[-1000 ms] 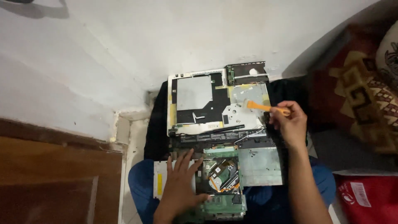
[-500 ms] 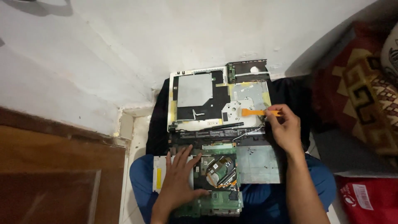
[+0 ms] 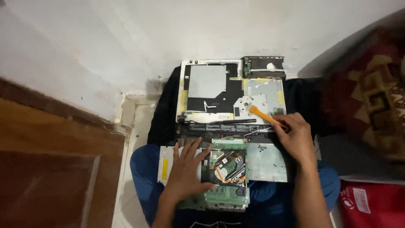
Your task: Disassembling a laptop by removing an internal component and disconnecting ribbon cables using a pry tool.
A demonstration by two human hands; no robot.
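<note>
Pinching an orange pry tool (image 3: 262,115), the right hand (image 3: 294,137) kept a closed grip, its tip against the opened laptop (image 3: 230,126) on the person's lap. Spread flat, the left hand (image 3: 187,168) pressed beside the circuit board (image 3: 225,166).

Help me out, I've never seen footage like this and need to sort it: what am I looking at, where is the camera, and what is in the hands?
The one view comes from a camera on the person's head, looking down at their lap. An opened laptop lies across their blue-clad legs, its inner metal plates showing. The left hand rests flat on the near half, beside the green circuit board. The right hand holds an orange pry tool, its flat tip against a metal plate in the far half. A white wall is behind, a patterned cushion to the right.
</note>
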